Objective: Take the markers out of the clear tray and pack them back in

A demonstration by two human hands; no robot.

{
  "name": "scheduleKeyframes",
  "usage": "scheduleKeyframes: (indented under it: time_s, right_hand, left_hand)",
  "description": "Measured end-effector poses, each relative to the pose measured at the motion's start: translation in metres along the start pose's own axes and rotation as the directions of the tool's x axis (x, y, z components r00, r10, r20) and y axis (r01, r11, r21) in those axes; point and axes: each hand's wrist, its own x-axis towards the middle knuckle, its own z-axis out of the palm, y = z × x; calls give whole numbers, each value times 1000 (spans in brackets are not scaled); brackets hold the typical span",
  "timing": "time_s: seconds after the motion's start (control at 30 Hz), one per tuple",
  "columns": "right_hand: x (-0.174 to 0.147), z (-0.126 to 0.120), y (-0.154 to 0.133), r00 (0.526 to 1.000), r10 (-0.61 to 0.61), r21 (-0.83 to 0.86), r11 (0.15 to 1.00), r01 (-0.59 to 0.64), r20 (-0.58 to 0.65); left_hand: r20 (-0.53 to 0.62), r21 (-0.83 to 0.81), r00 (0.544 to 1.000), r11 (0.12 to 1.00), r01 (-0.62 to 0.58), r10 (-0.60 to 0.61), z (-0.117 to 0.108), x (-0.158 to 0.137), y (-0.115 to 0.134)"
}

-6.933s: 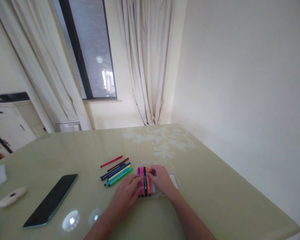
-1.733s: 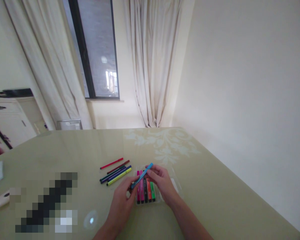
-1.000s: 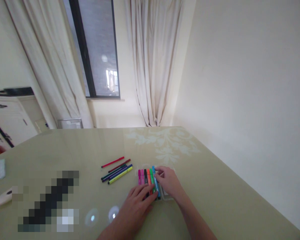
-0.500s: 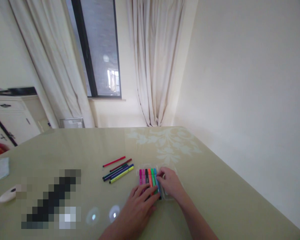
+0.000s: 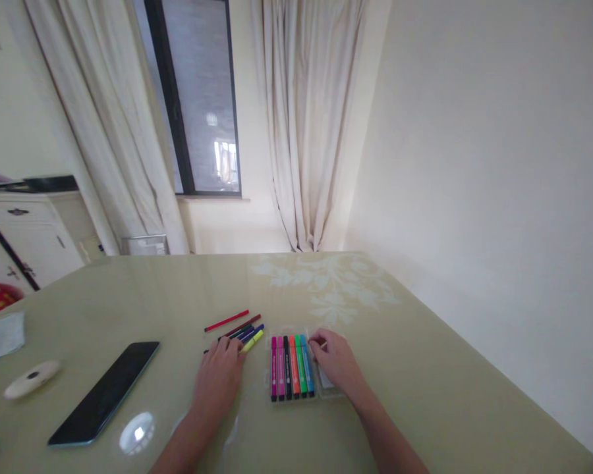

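Several felt-tip pens (image 5: 293, 368), from magenta and pink to black, orange, green and blue, stand side by side in a clear plastic case (image 5: 293, 399). At the case's middle edge my right hand (image 5: 337, 359) has thumb and fingers pinched together on the clear plastic. To the left, my left hand (image 5: 220, 368) lies over the near ends of a loose pile, its fingers closed around the yellow felt-tip pen (image 5: 253, 341). Dark blue and dark green pens beside it are partly covered by the fingers. Behind them lie a brown pen (image 5: 247, 324) and a red pen (image 5: 226, 320).
A black phone (image 5: 103, 395) lies on the table at left, with a white oval object (image 5: 32, 380) and a folded paper or cloth (image 5: 2, 336) farther left. The glass-like tabletop (image 5: 143, 289) reaches to the curtains, and a white wall borders its right side.
My left hand has moved from the pens in the case leftward to the loose pile, leaving the row in the case uncovered. My right hand stays at the case's edge.
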Motion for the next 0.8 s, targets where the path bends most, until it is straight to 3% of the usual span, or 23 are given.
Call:
scheduleKeyframes:
  time_s: [0.13, 0.27, 0.37, 0.5, 0.6, 0.67, 0.73, 0.8]
  right_hand:
    - [-3, 6, -10, 997, -74, 177, 981, 78, -27]
    - [-9, 17, -23, 969, -194, 531, 843, 85, 153]
    - [-11, 18, -28, 963, -209, 682, 730, 38, 170]
    - [-10, 11, -30, 983, -100, 749, 661, -52, 156]
    - [-10, 9, -32, 981, -78, 760, 644, -85, 175]
    - [-8, 7, -31, 986, -66, 765, 639, -76, 152]
    - [-2, 2, -24, 997, -22, 766, 642, -45, 76]
    - [5, -8, -13, 999, 45, 749, 662, -11, -24]
  left_hand:
    - [-71, -336, 997, 942, -10, -15, -2, -4, 21]
    - [-35, -669, 994, 736, -104, 108, -6, -19, 55]
    - [6, -780, 992, 621, -76, 129, -10, -28, 70]
    - [33, -833, 989, 551, -54, 146, -14, -28, 72]
    - [67, -837, 987, 547, -25, 148, -11, -28, 70]
    - [54, -796, 982, 601, -68, 182, -6, -31, 69]
    - [-2, -683, 958, 700, -210, 285, 1, -35, 68]
    - [-36, -509, 894, 762, -401, 447, 8, -39, 66]
